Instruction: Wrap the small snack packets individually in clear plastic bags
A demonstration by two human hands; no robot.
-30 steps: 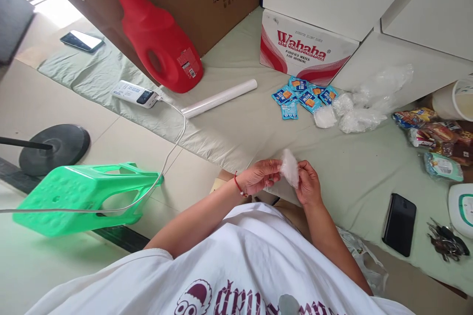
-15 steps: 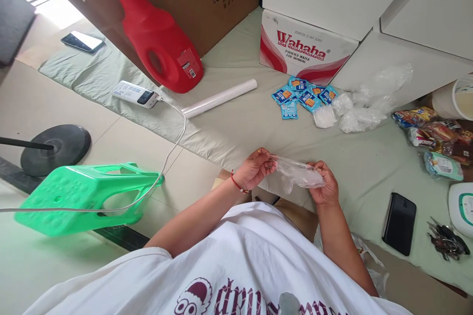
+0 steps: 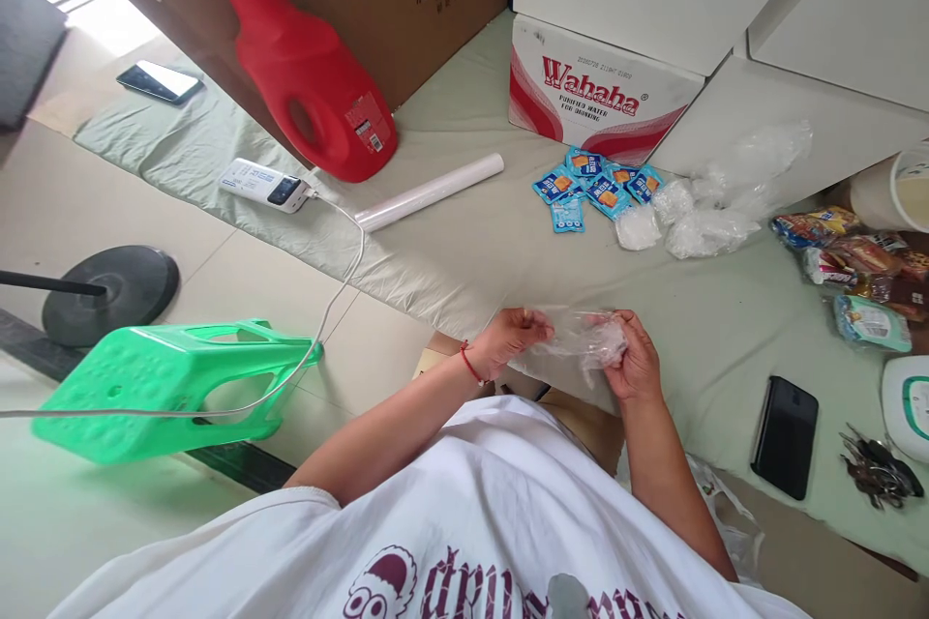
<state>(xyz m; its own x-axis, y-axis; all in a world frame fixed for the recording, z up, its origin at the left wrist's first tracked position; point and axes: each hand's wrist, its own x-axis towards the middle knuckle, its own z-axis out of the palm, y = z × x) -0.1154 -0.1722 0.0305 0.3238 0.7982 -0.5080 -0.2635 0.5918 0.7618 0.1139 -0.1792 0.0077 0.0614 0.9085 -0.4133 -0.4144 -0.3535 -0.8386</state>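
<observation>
Between my two hands, just above the cloth's near edge, is a clear, thin plastic bag (image 3: 577, 334), crumpled toward its right end. My left hand (image 3: 517, 338), with a red string bracelet at the wrist, pinches the left end of the bag. The right end is bunched in the fingers of my right hand (image 3: 636, 358). Beyond my hands, several blue snack packets (image 3: 595, 186) lie in a loose group. Beside them to the right sits a heap of crumpled clear plastic bags (image 3: 715, 213). A white plastic roll (image 3: 435, 191) lies to the left of the packets.
A red jug (image 3: 312, 68) and a Wahaba water carton (image 3: 595, 92) stand at the back. A power bank (image 3: 262, 185) with a cable lies left, above a green stool (image 3: 152, 392). On the right are a black phone (image 3: 785, 437), keys (image 3: 880, 469) and packaged snacks (image 3: 863, 261).
The bag has become more crumpled toward my right hand. My left hand has shifted slightly right and down, its fingers still pinching. Things on the cloth stay put.
</observation>
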